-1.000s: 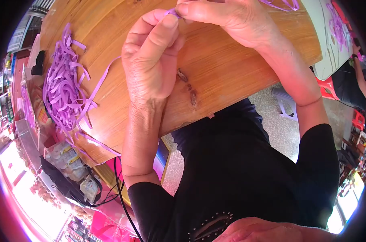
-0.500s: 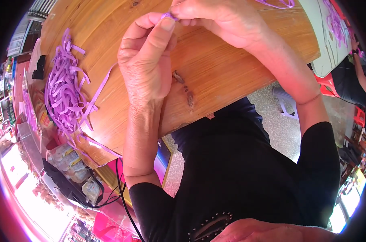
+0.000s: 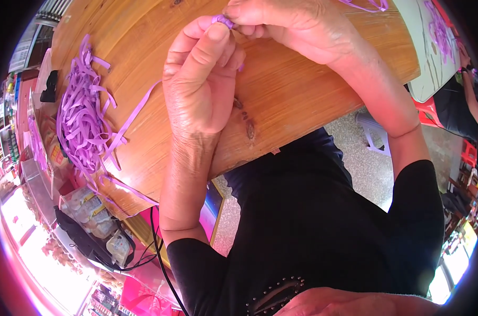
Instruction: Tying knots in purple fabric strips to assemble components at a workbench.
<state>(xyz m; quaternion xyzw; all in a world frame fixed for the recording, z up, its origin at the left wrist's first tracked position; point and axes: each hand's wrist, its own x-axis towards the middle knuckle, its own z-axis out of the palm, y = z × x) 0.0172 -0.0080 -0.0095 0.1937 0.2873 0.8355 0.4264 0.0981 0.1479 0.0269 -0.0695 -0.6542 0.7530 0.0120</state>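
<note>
Near the top of the view, my left hand (image 3: 202,79) pinches a small bunched piece of purple ribbon (image 3: 222,20) between thumb and forefinger. My right hand (image 3: 297,26) meets it there, its fingertips closed on the right end of the same piece. A bit of purple shows beside the curled fingers of the left hand. On the left of the wooden table (image 3: 297,100) lies a tangled heap of purple ribbon (image 3: 83,121). From it a loose strand (image 3: 136,110) runs up to behind my left hand.
At the far right is a white table (image 3: 426,79) with more purple ribbon (image 3: 439,31), and another person's arm (image 3: 471,87) beside it. A purple stool (image 3: 373,134) stands under the table edge. Clear packages (image 3: 91,210) and a black cable (image 3: 159,258) are at lower left.
My left hand has moved slightly right and its lower fingers have opened a little. The ribbon strand behind it has shifted right too. Both hands still pinch the bunched ribbon.
</note>
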